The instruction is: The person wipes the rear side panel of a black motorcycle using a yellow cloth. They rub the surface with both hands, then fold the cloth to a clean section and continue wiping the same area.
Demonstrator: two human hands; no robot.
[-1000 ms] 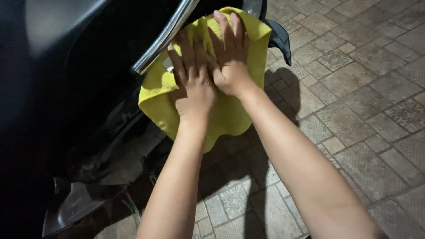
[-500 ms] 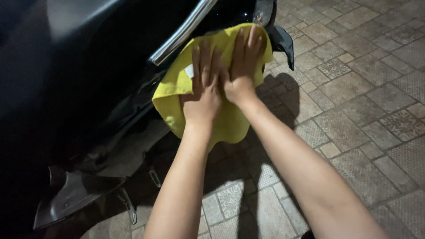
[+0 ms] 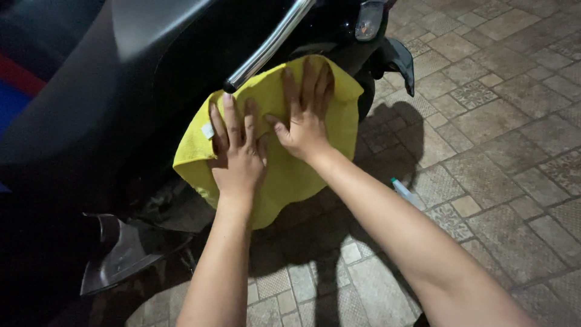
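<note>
A yellow cloth (image 3: 290, 175) is spread against the dark side panel of a black scooter (image 3: 139, 103), just below its chrome grab rail (image 3: 266, 48). My left hand (image 3: 237, 151) lies flat on the cloth's left part, fingers spread and pointing up. My right hand (image 3: 305, 115) presses flat on the cloth's upper right, close beside the left hand, fingertips near the rail. Both palms cover the cloth's middle; its lower edge hangs loose.
The scooter's tail light (image 3: 367, 19) and rear mudguard (image 3: 402, 60) are at the top right. A dark footrest plate (image 3: 124, 254) juts out at the lower left. A small bottle (image 3: 407, 192) lies on the patterned paving (image 3: 502, 139) behind my right forearm.
Both hands and the cloth stay pressed on the panel; they have slid along the bodywork under the rail, with the right hand now set higher on the cloth.
</note>
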